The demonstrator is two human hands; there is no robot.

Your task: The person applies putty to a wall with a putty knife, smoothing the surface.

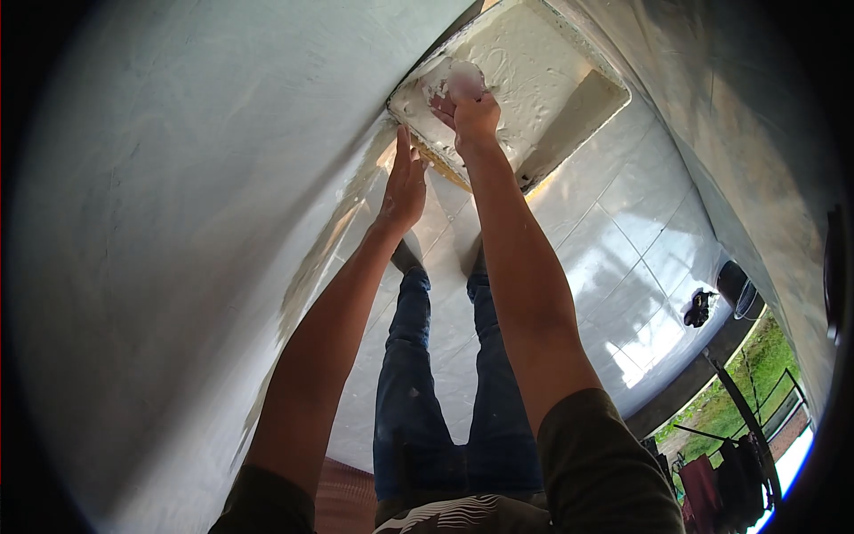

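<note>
My right hand (478,116) is over a large rectangular tray (578,133) spread with wet, pale paste (525,53) that looks like plaster or putty. Its fingers are closed, with a blurred pale patch (465,82) at their far end; what they hold cannot be made out. Smears of paste lie around the fingers. My left hand (406,189) is held just outside the tray's near left corner, close to the grey wall (222,160). Its fingers are stretched out and nothing shows in it.
A smooth grey wall rises along my left. Below me are shiny floor tiles (587,240), where my feet stand near the tray. Draped sheeting (712,107) hangs at the right. A small black object (698,309) lies on the floor near an opening onto grass (769,360).
</note>
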